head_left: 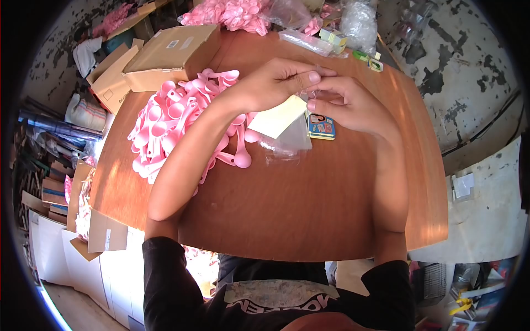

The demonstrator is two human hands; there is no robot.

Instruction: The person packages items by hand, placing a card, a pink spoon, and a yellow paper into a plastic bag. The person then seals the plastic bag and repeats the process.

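Over the far middle of the brown table, my left hand (281,83) and my right hand (348,105) meet with fingertips close together. Both are closed in a pinch, with glints of thin clear plastic (305,92) showing between the fingers. Just below them is a pale yellow card (277,117), overlapping clear plastic bags (298,137) on the tabletop. A small stack of blue printed cards (322,128) lies under my right hand. Beside my left forearm spreads a heap of pink plastic scoops (157,128), partly hidden by the arm.
A closed cardboard box (171,52) stands at the back left of the table (287,215). More pink pieces (234,15) are piled along the back edge, near a clear plastic packet (312,43) and small green-and-white boxes (369,59). An open carton (105,229) sits at the lower left.
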